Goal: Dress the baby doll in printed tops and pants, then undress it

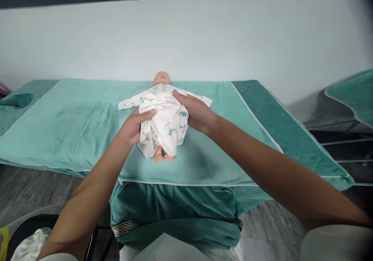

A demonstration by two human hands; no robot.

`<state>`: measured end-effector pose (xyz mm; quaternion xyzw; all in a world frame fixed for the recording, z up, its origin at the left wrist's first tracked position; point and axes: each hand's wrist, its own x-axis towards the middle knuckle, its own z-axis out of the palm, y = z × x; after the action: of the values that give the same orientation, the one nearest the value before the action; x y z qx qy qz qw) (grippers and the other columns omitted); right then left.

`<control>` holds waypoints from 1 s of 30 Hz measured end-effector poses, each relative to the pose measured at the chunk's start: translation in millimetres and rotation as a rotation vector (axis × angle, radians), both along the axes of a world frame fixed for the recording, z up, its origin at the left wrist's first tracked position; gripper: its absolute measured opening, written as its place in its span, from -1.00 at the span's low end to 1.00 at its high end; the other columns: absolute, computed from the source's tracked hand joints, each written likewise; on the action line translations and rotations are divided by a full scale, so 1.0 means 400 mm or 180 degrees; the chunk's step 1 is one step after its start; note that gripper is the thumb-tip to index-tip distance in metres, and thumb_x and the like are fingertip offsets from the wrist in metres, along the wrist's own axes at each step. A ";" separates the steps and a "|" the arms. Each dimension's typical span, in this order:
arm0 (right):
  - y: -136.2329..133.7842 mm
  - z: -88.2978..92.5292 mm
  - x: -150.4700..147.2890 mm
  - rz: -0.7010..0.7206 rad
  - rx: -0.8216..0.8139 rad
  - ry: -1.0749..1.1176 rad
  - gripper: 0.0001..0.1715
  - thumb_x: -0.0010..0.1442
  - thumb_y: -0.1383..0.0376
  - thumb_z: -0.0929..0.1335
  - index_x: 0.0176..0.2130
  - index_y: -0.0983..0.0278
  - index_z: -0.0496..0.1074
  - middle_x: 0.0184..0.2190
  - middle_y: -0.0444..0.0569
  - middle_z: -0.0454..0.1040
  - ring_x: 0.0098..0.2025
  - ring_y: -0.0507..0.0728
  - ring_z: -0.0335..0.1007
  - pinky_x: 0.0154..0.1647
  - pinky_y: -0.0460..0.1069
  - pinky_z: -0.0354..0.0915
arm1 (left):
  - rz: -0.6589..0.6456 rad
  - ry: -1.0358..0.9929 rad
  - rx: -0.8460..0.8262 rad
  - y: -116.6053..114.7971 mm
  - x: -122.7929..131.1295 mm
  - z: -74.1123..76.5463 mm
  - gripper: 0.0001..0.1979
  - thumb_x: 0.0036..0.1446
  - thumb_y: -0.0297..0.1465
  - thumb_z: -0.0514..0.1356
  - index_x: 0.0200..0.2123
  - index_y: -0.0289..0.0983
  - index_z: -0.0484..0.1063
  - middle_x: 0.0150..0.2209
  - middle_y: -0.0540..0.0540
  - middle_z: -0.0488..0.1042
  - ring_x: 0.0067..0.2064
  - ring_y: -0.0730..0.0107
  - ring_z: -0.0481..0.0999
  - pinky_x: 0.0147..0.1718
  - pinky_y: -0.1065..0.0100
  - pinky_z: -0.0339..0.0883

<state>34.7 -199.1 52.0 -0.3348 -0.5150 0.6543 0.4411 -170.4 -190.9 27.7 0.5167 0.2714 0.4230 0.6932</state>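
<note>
A baby doll [162, 78] lies on its back on the green bed cover, head toward the wall. It has on a white printed baby garment [163, 117] whose sleeves spread out to both sides. Bunched cloth covers the doll's middle, and only its feet [159, 155] show below. My left hand [134, 126] grips the cloth at its left side, thumb on top. At the right side my right hand [198, 111] holds the gathered cloth, its thumb near the doll's chest. The fingers under the cloth are hidden, and so is the doll's body.
The green-covered bed [72, 129] runs along a white wall [186, 39]. Green fabric with a patterned band [125, 228] hangs at the near edge. Metal rails [352, 141] stand at the right. White-green cloth [30, 247] lies on a black chair at lower left.
</note>
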 end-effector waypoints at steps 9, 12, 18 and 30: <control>0.014 0.011 0.048 0.0711 0.0297 -0.0606 -0.39 0.07 -0.06 0.57 -0.06 0.30 0.56 -0.17 0.00 0.61 -0.08 0.21 0.56 -0.09 0.02 0.47 | 0.0389 0.0177 0.0110 -0.016 0.036 0.026 -0.38 0.00 -0.11 0.47 0.08 -0.27 0.49 -0.07 -0.19 0.64 -0.01 0.06 0.65 -0.03 0.18 0.54; 0.017 0.023 0.055 0.1119 0.0261 -0.1218 -0.45 -0.05 0.14 0.64 -0.09 0.28 0.60 -0.15 -0.01 0.62 -0.07 0.22 0.55 -0.08 0.02 0.46 | 0.0458 0.0415 0.0168 -0.016 0.031 0.033 -0.45 0.00 -0.17 0.47 0.04 -0.25 0.51 -0.10 -0.16 0.65 -0.11 0.16 0.65 -0.16 0.28 0.54; -0.060 -0.097 0.030 0.0024 -0.0589 -0.0940 -0.47 -0.01 0.08 0.61 -0.10 0.28 0.59 -0.11 0.05 0.62 -0.10 0.24 0.54 -0.10 0.08 0.44 | -0.0085 0.1035 -0.0716 -0.047 0.023 -0.021 -0.61 0.07 -0.16 0.41 -0.09 -0.25 0.58 -0.16 -0.21 0.66 -0.24 0.12 0.65 -0.27 0.18 0.54; -0.292 -0.390 -0.038 -0.1192 -0.0602 -0.1224 -0.51 0.20 -0.04 0.38 -0.07 0.27 0.52 -0.10 0.04 0.60 -0.01 0.31 0.48 0.05 0.14 0.38 | 0.0269 0.3809 0.1749 -0.205 0.051 -0.195 -0.83 0.23 -0.52 0.10 -0.19 -0.25 0.46 -0.11 -0.21 0.53 -0.10 0.11 0.57 -0.13 0.16 0.47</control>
<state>19.3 -315.9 -104.0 -0.5817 -0.4551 0.5310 0.4154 -150.0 -272.8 -50.3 0.8096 0.5120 0.1435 0.2484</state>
